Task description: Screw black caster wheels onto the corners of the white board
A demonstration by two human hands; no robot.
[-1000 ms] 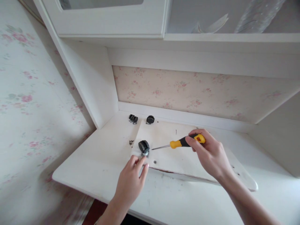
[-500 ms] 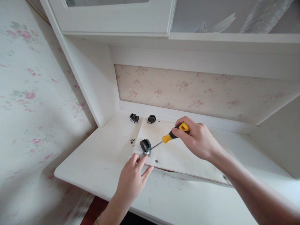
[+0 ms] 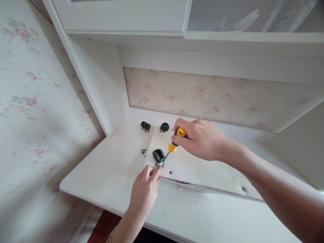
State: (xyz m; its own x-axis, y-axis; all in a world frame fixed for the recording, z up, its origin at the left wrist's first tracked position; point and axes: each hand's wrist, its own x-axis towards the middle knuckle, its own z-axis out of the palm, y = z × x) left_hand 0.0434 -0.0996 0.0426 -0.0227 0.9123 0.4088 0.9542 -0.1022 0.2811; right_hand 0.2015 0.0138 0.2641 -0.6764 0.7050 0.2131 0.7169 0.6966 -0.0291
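Note:
My right hand [image 3: 198, 138] is wrapped round a yellow and black screwdriver [image 3: 172, 147]. Its metal shaft slants down to the left, the tip at the base of a black caster wheel [image 3: 158, 155]. That caster stands near the left front corner of a white board [image 3: 194, 173], wheel up. The fingertips of my left hand [image 3: 144, 187] press on the caster's metal mounting plate [image 3: 159, 164] from the front, fingers drawn together. Whether a screw sits under the screwdriver tip is too small to tell. Another black caster [image 3: 164, 127] stands at the board's back left corner.
A loose caster [image 3: 145, 126] lies on the white desk [image 3: 106, 168] behind the small dark screws [image 3: 143, 151]. A side panel [image 3: 101, 91] rises at the left, and a cabinet [image 3: 126, 20] overhangs the work. The board's front edge is chipped.
My right hand has shifted left and the screwdriver now stands more steeply at the caster. My left thumb has drawn in towards the fingers. The view has moved slightly.

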